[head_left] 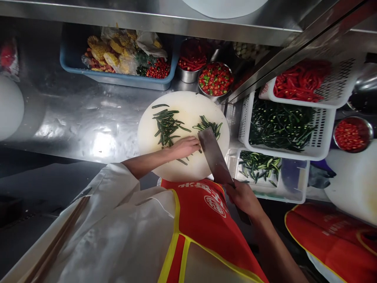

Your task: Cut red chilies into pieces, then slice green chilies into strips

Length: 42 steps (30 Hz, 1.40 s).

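On a round white cutting board lie two groups of green chilies. Long whole green chilies are heaped at the left, and split green chilies lie at the right, partly behind the blade. My left hand rests low over the board, its fingers closed on a green chili of which only a bit shows at the fingertips. In my right hand is the handle of a cleaver. Its blade slants across the board's right side, with its far end close to my left fingertips.
A blue bin with corn and steel bowls of red chilies stand behind the board. To the right are white baskets of chilies and a white tray of split ones. A co-worker's red apron shows at lower right.
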Tool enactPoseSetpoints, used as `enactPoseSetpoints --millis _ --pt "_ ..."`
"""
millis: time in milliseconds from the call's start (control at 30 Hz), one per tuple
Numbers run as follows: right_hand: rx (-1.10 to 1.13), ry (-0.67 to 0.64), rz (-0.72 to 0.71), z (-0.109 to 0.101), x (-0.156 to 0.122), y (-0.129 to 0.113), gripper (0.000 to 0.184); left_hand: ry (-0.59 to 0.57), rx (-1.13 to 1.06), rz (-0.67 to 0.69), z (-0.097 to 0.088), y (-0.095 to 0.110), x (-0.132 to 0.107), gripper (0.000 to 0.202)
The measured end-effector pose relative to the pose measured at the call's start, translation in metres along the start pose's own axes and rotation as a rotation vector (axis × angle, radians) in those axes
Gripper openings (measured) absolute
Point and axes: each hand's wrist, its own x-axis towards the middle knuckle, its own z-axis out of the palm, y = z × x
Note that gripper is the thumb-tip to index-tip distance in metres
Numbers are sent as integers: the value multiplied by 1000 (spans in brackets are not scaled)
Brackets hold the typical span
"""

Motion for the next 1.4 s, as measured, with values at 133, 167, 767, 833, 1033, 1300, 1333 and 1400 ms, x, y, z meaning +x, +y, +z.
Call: enactPoseSetpoints --millis 133,167,767,833,1033,1300,1333,1400 --pt "-30 -37 -5 -13 -10 -5 31 15 -15 15 5 -4 0 30" --pt "-40 -56 9 -15 -10 -6 30 19 -22 14 6 -4 0 31" --pt "-101 -2 -112 3 -3 5 30 -212 -36 -162 -28 -10 -38 14" --pt "-114 -11 -84 4 -4 6 29 -187 -56 -207 -27 -9 -34 20" --pt "-82 19 -40 1 -3 5 31 -95 -11 -148 -15 -2 -9 29" --pt "-98 -105 -5 -17 -7 -2 32 0 -53 -98 0 -3 -8 28" --pt "-88 -123 5 -19 -7 -4 32 11 -68 -106 2 -2 -9 28" --pt "-70 -144 15 -22 -9 -6 33 18 -84 -108 3 -2 -8 27"
